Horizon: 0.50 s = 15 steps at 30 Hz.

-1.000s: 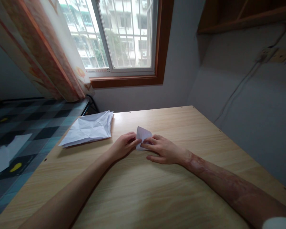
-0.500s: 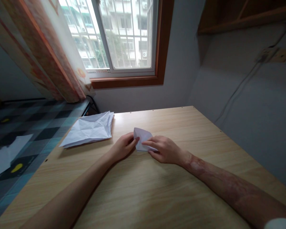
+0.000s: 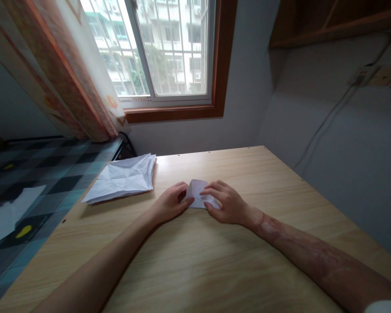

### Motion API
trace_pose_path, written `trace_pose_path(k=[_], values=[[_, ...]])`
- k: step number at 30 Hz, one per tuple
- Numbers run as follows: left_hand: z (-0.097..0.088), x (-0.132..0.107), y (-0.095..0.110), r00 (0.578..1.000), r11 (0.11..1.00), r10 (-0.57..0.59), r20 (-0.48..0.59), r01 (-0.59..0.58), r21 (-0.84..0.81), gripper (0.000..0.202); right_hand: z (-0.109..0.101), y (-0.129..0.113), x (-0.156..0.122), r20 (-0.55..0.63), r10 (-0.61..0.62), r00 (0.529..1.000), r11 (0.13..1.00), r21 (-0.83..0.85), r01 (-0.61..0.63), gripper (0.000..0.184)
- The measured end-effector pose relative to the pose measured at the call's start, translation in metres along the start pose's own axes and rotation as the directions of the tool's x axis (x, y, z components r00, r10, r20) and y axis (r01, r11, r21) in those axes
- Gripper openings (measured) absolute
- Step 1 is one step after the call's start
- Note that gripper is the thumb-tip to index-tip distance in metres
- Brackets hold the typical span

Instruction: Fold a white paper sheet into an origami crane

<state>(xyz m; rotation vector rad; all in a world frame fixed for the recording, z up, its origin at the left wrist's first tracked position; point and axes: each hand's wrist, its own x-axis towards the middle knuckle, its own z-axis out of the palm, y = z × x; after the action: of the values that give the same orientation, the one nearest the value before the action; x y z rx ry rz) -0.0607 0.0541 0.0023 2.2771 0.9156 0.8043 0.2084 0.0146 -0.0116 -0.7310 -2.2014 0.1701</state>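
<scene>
A small folded sheet of white paper (image 3: 197,191) lies on the wooden table between my two hands, its far edge curling up. My left hand (image 3: 173,201) grips the paper's left side, thumb along the near edge and fingers behind it. From the right, my right hand (image 3: 226,202) has its thumb at the near right corner and its curved fingers over the upper right part. The fingers and thumb of that hand are closed around the paper's right side. The paper's underside and the left fingertips are hidden.
A stack of creased white paper sheets (image 3: 124,178) sits at the table's left back edge. The wooden table (image 3: 169,269) meets a bed with a checked cover (image 3: 68,152) on the left, where more white paper (image 3: 16,213) lies. A window, a wall and a cable (image 3: 326,117) stand beyond.
The paper has shifted slightly right, and its raised far edge sits lower. My left thumb has slid down to the near edge; my right fingers have lifted and spread a little.
</scene>
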Motion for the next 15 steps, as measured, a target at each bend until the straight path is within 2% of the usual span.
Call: trace_pose_path(k=[3,5,7,9,11,15], values=[[0.001,-0.001,-0.001,0.999,0.995,-0.028,0.032,0.031,-0.1,0.026,0.0,0.006,0.0,-0.177,0.169,0.969,0.984,0.093,-0.155,0.031],[0.001,-0.002,-0.002,0.997,0.984,-0.059,0.046,0.066,-0.166,0.027,0.001,0.014,0.0,-0.173,0.281,0.944,0.949,0.197,-0.246,0.023],[0.001,-0.002,-0.003,0.995,0.98,-0.085,0.055,0.093,-0.176,0.028,0.002,0.019,0.0,-0.097,0.366,0.925,0.897,0.302,-0.323,0.022],[0.0,-0.002,-0.004,0.994,0.987,-0.104,0.038,0.108,-0.123,0.029,0.002,0.021,0.001,-0.022,0.389,0.921,0.862,0.363,-0.355,0.022],[0.0,-0.002,-0.005,0.994,0.992,-0.109,0.005,0.109,-0.064,0.028,0.003,0.02,0.001,0.018,0.36,0.933,0.871,0.352,-0.343,0.016],[0.001,-0.003,-0.004,0.993,0.991,-0.116,-0.024,0.114,-0.067,0.022,0.004,0.014,0.001,0.023,0.331,0.943,0.931,0.155,-0.33,0.018]])
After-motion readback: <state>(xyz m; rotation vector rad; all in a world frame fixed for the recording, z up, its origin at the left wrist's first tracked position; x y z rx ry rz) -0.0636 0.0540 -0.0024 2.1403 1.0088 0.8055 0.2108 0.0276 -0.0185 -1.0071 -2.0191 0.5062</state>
